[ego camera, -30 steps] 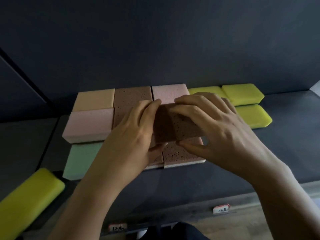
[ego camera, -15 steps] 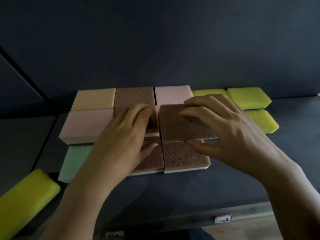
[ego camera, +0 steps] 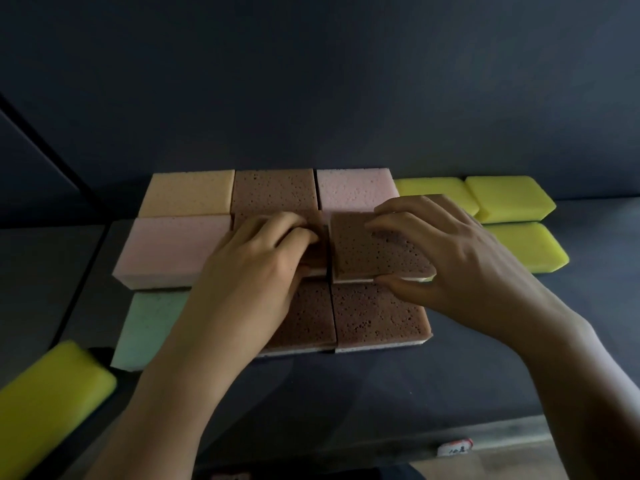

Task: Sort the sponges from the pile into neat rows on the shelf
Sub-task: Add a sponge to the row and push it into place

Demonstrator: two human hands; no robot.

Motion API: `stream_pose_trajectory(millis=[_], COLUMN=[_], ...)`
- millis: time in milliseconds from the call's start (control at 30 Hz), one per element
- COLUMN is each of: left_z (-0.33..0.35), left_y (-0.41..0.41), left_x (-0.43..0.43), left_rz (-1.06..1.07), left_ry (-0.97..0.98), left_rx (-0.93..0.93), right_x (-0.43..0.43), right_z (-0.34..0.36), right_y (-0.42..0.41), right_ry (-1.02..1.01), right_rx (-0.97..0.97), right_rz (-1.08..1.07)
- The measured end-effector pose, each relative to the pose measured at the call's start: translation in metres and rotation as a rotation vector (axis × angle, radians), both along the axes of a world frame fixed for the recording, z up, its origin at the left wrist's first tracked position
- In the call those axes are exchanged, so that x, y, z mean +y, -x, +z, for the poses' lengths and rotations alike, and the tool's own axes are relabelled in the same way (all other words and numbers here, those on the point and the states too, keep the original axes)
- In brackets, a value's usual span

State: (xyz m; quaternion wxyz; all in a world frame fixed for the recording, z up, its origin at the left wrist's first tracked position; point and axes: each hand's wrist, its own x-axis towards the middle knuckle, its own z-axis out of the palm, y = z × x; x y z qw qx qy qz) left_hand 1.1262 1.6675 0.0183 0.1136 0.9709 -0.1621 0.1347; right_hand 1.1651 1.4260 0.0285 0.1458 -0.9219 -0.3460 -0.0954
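We see the right hand point(ego camera: 450, 258) pinching the brown sponge point(ego camera: 374, 247), fingers spread along its far edge and thumb under its near edge, where a pale bottom layer shows; it sits in the middle row of the dark shelf point(ego camera: 485, 358), between the back pink sponge point(ego camera: 353, 188) and the front right brown sponge point(ego camera: 377, 313); we cannot tell whether it lies flat. The left hand point(ego camera: 256, 271) has bent fingers on the neighbouring brown sponge point(ego camera: 317, 259) just beside it; we cannot tell whether they grip. Around them lie an orange sponge point(ego camera: 188, 192), a back brown sponge point(ego camera: 273, 190), a left pink sponge point(ego camera: 169, 247), a green sponge point(ego camera: 149, 323) and yellow sponges point(ego camera: 509, 195) to the right. A small white tag point(ego camera: 454, 447) with a red edge sits on the shelf's front lip; its handwriting looks like "10" and a further mark we cannot read.
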Motion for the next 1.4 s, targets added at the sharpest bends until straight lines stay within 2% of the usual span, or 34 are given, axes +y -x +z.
stream_pose_trajectory(millis=[600,1067,1267,1400], left_z=[-0.001,0.01,0.018,0.018], left_y=[-0.001,0.016,0.057,0.091], left_x=[0.002,0.014,0.051,0.085], left_rz=[-0.003,0.016,0.131,0.257], left_ry=[0.014,0.004,0.027,-0.007], left_rx=[0.02,0.048,0.027,0.036], right_x=[0.008,0.017,0.069,0.119], right_z=[-0.012,-0.01,0.011,0.008], right_y=[-0.017,0.002,0.029,0.045], right_ry=[-0.056,-0.063,-0.167,-0.215], right_rx=[0.082,0.046,-0.028,0.018], right_rz=[0.008,-0.012,0.128,0.253])
